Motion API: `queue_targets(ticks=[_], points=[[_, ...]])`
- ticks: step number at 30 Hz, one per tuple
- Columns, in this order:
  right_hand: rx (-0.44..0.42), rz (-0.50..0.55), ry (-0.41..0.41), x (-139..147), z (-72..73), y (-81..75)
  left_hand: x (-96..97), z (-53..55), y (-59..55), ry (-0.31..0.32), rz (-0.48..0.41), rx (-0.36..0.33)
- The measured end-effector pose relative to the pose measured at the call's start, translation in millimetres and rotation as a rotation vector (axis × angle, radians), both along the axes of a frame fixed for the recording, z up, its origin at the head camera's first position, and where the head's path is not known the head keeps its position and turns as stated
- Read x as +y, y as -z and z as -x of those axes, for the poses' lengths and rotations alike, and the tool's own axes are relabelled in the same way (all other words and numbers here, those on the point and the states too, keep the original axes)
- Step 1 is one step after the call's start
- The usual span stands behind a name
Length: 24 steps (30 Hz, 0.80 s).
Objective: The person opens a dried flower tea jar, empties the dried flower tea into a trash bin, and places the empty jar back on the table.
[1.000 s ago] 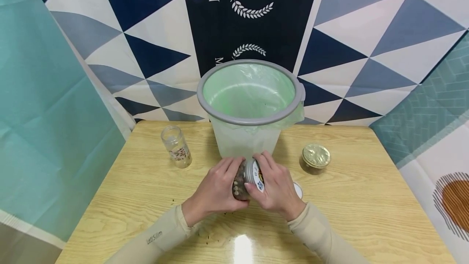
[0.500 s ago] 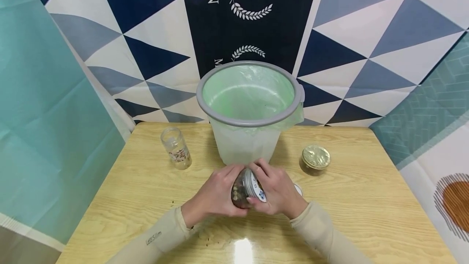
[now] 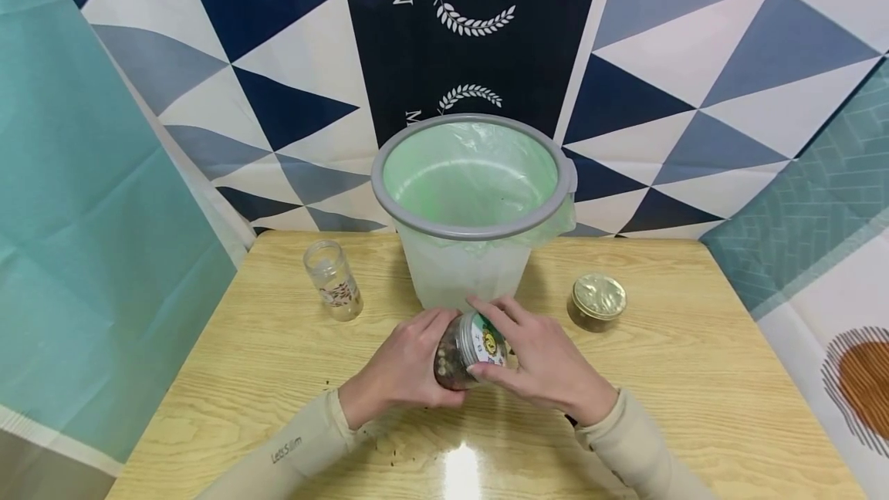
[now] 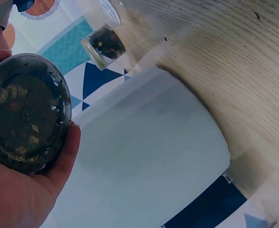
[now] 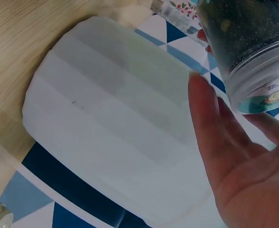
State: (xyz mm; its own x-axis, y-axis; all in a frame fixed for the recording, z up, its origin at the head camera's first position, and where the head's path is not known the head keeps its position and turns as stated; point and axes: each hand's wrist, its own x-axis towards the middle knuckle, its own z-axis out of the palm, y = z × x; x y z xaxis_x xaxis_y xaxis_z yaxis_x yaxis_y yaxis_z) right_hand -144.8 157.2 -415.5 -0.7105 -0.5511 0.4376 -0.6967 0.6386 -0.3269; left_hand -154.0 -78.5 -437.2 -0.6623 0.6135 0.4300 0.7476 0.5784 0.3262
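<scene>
In the head view my left hand (image 3: 406, 365) grips a clear jar (image 3: 450, 361) by its side, tilted so that its lid (image 3: 490, 339) points right. Dark contents with pale pieces show through the glass. Seen in the left wrist view, the jar's round base (image 4: 28, 114) faces the camera, with thumb and fingers around it. My right hand (image 3: 545, 357) is at the printed lid, its thumb by the lower edge and its fingers stretched past the upper edge. The right wrist view shows these fingers (image 5: 203, 123) loose and fairly straight beside the lid.
Right behind the hands stands a white bin (image 3: 472, 272) with a grey rim and green liner. A clear glass (image 3: 335, 282) is at the left, a gold-lidded jar (image 3: 598, 301) at the right. Dark crumbs (image 3: 392, 454) dot the table. A white disc (image 4: 110, 13) lies near the gold-lidded jar.
The jar has come slightly nearer to me. My right hand has loosened from the lid and turned, fingers opening out, so more of the lid's print shows.
</scene>
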Motion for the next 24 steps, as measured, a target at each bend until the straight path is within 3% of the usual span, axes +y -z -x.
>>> queue_targets(ticks=[4, 7, 15, 19, 24], points=[[-0.14, -0.041, -0.001, 1, -2.9, -4.5, -0.4, 1.0, -0.1, 0.006, 0.027, 0.016], [-0.183, -0.045, -0.033, 4, -3.8, -8.5, -0.2, 3.0, -0.9, 0.015, 0.051, 0.027], [-0.096, -0.074, -0.197, 14, -2.5, -14.5, -1.4, 6.1, -1.3, 0.043, 0.084, 0.044], [-0.088, -0.07, -0.172, 14, -3.0, -13.4, -1.5, 6.3, -0.2, 0.035, 0.083, 0.052], [-0.055, -0.049, -0.075, 10, -5.4, -13.4, -1.3, 5.8, -1.0, 0.009, 0.093, 0.065]])
